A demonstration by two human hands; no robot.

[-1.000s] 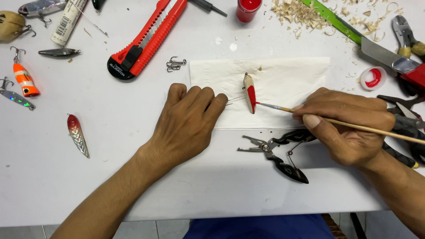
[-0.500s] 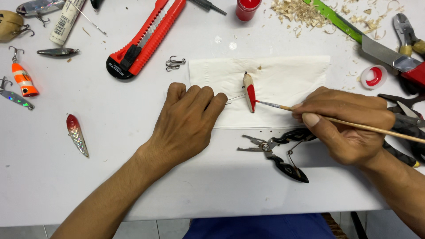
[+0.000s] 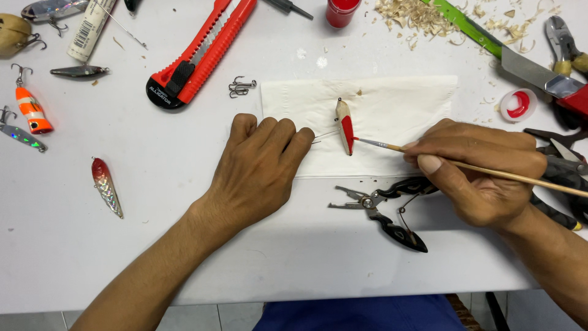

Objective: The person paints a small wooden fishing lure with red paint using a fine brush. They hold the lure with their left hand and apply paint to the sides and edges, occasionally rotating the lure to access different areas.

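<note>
Fingers of right hand point(image 3: 484, 178) pinching one paintbrush point(image 3: 478, 170), left hand point(image 3: 257, 168) pinching wire, one lure point(image 3: 345, 122)

Red utility knife point(image 3: 199, 52), treble hook point(image 3: 241, 87), black pliers point(image 3: 386, 211), wood shavings point(image 3: 416, 15)

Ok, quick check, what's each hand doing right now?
Left hand: closed on a thin wire carrying the lure.
Right hand: closed on a paintbrush, tip at the lure.
</note>
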